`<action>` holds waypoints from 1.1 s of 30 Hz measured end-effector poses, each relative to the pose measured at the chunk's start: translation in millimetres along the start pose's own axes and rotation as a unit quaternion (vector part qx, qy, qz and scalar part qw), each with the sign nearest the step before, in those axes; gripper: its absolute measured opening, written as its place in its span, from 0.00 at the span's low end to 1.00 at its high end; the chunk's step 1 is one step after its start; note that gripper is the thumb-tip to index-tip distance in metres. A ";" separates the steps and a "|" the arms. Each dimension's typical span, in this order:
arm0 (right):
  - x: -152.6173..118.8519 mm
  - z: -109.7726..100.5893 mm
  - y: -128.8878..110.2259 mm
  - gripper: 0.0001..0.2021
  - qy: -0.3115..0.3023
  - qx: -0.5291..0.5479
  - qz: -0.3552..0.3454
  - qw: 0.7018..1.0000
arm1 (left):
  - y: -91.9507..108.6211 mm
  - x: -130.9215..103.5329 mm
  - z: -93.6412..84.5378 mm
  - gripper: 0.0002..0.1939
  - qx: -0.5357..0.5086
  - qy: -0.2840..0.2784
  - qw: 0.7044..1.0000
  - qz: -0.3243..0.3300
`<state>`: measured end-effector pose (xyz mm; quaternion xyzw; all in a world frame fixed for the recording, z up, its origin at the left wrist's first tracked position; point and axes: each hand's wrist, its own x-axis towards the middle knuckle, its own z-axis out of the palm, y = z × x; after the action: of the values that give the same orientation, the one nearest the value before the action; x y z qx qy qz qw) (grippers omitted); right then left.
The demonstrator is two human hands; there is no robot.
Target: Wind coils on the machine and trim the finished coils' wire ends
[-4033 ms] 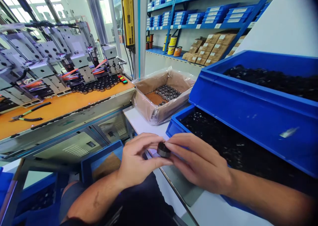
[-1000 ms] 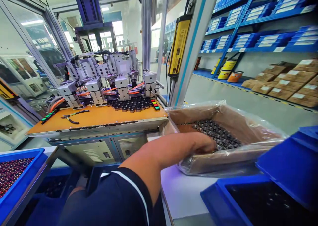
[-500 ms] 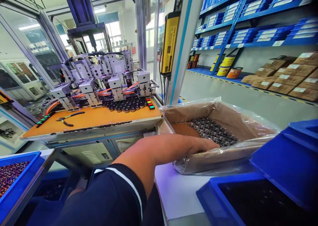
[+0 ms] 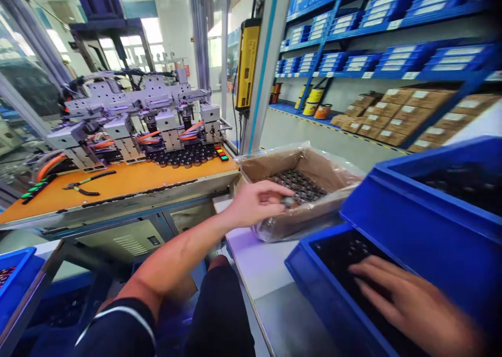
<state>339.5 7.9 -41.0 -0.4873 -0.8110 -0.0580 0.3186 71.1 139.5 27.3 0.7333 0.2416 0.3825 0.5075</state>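
Observation:
My left hand (image 4: 257, 204) is pinched around a small grey metal part (image 4: 289, 202), blurred, just above the near side of a plastic-lined cardboard box (image 4: 270, 168). Many similar small metal parts (image 4: 300, 184) lie in the box. My right hand (image 4: 415, 299), smeared at the wrist, reaches into the lower blue bin (image 4: 323, 299) with its fingers stretched out. Dark small parts (image 4: 358, 248) lie in that bin below the fingertips; I see nothing held there.
An upper blue bin (image 4: 408, 205) overhangs the lower one. Ahead stands a machine with an orange worktop (image 4: 129, 187) carrying pliers (image 4: 88, 183) and rows of black round parts (image 4: 184, 157). A yellow sensor post (image 4: 248, 64) rises beside the box.
My left hand has come up out of the box with a metal part. My right hand has come into view over the lower blue bin. The view has swung to the right.

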 end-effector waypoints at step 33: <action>44.8 -2.7 -175.5 0.09 0.052 0.242 -0.058 0.967 | 41.0 -174.4 28.9 0.22 -0.246 0.067 0.953 -0.166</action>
<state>181.1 -50.4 24.9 -0.3442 -0.8099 0.0965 0.4651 -10.0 -21.3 4.7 0.5080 0.2918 0.3884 0.7113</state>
